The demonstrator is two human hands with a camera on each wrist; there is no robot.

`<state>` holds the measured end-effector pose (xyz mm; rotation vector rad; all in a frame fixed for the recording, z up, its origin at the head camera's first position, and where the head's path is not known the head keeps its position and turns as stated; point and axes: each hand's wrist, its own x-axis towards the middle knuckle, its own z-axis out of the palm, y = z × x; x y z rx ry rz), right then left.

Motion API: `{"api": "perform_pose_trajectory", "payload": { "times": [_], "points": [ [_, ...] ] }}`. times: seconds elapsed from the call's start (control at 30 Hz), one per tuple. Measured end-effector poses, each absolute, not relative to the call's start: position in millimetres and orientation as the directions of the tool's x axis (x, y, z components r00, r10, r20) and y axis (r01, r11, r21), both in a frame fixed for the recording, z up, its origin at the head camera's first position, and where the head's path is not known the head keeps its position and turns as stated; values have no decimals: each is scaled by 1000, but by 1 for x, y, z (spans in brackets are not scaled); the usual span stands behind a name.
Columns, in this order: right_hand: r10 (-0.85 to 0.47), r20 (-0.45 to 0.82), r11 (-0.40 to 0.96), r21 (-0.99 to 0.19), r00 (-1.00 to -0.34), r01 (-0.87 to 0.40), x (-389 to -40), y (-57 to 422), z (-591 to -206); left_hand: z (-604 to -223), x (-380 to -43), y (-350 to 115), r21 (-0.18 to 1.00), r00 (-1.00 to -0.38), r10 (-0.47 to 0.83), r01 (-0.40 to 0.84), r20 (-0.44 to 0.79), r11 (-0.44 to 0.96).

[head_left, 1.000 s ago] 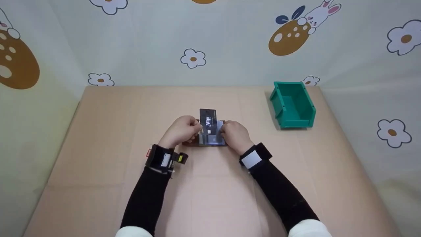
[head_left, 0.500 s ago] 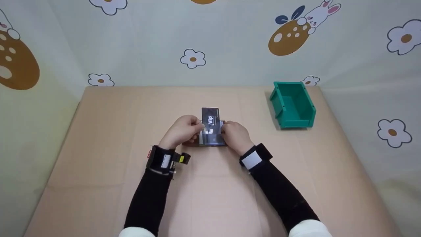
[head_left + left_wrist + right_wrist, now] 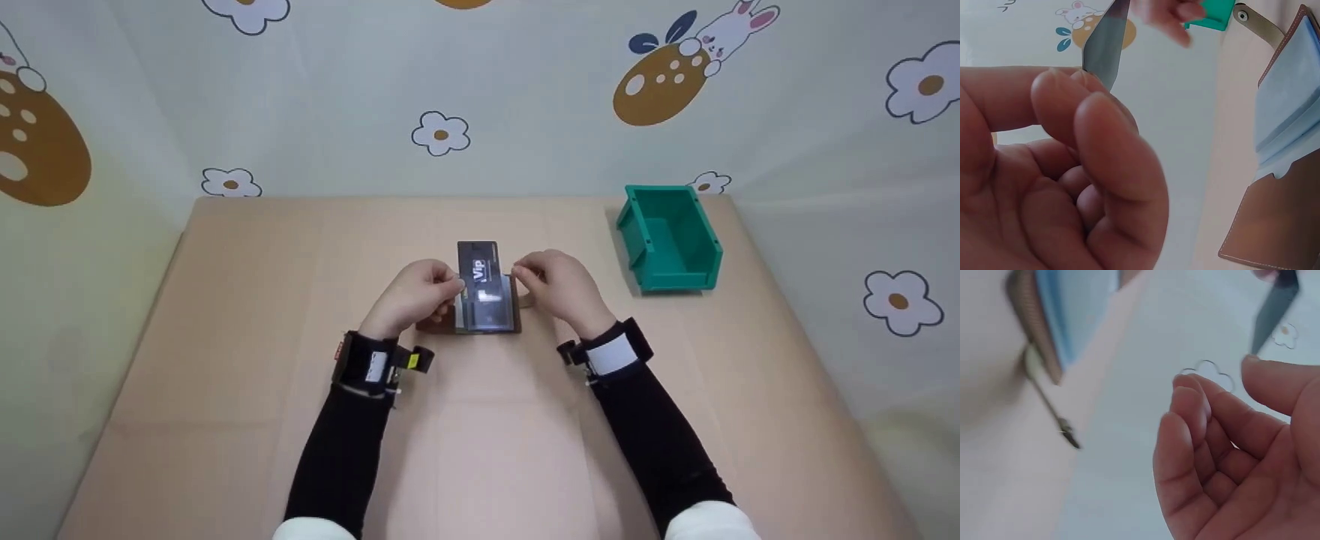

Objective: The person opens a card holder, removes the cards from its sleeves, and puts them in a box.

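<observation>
In the head view my left hand (image 3: 416, 296) pinches the left edge of a dark card marked "Vip" (image 3: 478, 262). The same card (image 3: 1107, 50) is seen nearly edge-on above the fingertips in the left wrist view. Beneath it lies a brown leather card holder (image 3: 435, 328), spread open, with clear bluish sleeves (image 3: 1286, 95) and a snap strap (image 3: 1261, 25). My right hand (image 3: 566, 289) hovers just right of the card, its fingers loosely bent and its thumb apart from them. Nothing sits between those fingers in the right wrist view; the thumb tip appears close to the card.
A green plastic bin (image 3: 667, 240) stands at the back right of the beige-covered table (image 3: 300, 450). Pale curtains (image 3: 337, 97) printed with flowers and rabbits rise behind and along both sides.
My right hand has let go of the card holder's right side and moved up and right, exposing its edge and strap. The card has shifted slightly right and away, still in my left hand.
</observation>
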<state>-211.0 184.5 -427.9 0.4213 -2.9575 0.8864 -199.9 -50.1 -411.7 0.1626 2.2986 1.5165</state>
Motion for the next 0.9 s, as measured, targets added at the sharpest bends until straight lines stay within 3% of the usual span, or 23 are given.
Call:
{"api": "perform_pose_trajectory", "payload": {
  "times": [0.27, 0.9],
  "points": [
    [-264, 81, 786, -560, -961, -263, -196, 174, -410, -412, -199, -49, 914, -924, 303, -104, -234, 391],
    [-253, 98, 768, -585, -963, -261, -191, 166, -413, -415, -198, -43, 922, -925, 299, -115, -236, 370]
  ]
}}
